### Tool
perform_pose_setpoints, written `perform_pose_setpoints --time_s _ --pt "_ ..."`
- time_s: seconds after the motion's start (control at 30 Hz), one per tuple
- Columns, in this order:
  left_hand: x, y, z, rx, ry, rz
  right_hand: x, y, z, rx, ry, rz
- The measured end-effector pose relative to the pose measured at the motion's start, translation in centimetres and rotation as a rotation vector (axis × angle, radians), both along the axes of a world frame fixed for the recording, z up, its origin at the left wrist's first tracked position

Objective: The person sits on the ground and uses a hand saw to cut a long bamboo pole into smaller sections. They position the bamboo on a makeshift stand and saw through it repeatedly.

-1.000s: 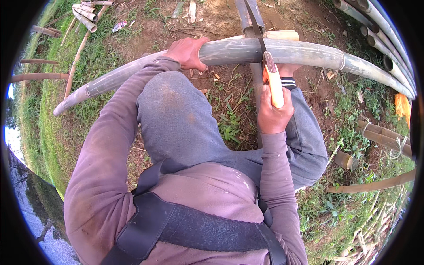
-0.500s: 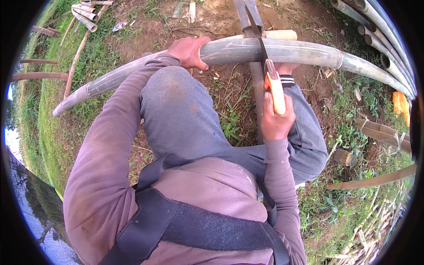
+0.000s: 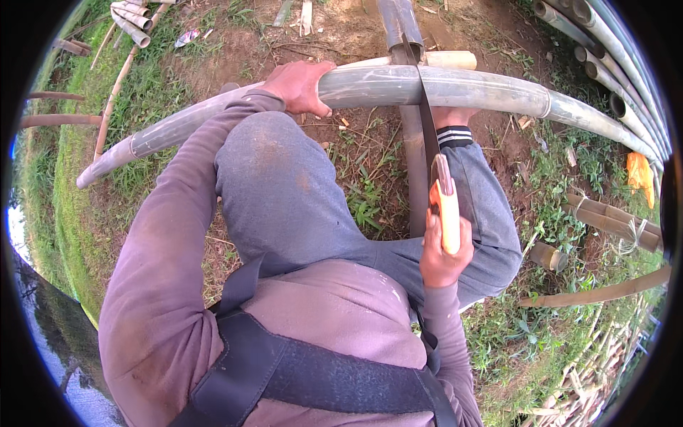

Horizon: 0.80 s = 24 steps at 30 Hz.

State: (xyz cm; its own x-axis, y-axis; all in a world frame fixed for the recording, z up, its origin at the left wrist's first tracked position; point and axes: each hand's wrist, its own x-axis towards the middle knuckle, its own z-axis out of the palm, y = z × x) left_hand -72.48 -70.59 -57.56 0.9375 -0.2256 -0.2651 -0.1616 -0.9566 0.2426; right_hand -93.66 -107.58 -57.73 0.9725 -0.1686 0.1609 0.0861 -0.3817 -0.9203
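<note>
Bamboo pole (image 3: 455,89) lies crosswise in front of the person, a long grey-green culm running from the lower left near the grass to the upper right, resting on top of a darker pole (image 3: 407,142) that runs away from the person beneath it. Left hand (image 3: 304,87) is closed over the bamboo pole from above, fingers wrapped over its far side, gripping it just left of the crossing point. Right hand (image 3: 442,257) is clenched around the orange-and-cream handle of a hand saw (image 3: 435,167), held near the right knee. The saw's dark blade extends away from the person and crosses the bamboo pole (whether the teeth sit in a cut or merely rest on the surface cannot be determined at this size). A foot in a striped sock (image 3: 455,135) sits just below the pole, beside the blade.

The ground (image 3: 341,28) is bare earth with patches of grass. A stack of further poles (image 3: 612,50) lies at the upper right, well apart from the work. Short cut sections (image 3: 131,21) lie at the upper left. An orange object (image 3: 640,174) rests on the grass at the right edge.
</note>
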Motion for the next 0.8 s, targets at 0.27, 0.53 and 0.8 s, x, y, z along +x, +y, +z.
perform_pose_setpoints --time_s 0.27,0.53,0.8 --pt "0.2 -0.9 -0.9 -0.013 -0.018 -0.013 10.7 3.9 -1.3 -0.053 -0.160 0.017" --pt "-1.0 -0.3 -1.2 -0.035 -0.015 -0.019 -6.8 -3.4 3.5 -0.127 0.105 0.013" --pt "-0.3 -0.7 -0.6 -0.021 -0.024 -0.028 12.6 4.5 -0.4 -0.084 -0.082 0.040"
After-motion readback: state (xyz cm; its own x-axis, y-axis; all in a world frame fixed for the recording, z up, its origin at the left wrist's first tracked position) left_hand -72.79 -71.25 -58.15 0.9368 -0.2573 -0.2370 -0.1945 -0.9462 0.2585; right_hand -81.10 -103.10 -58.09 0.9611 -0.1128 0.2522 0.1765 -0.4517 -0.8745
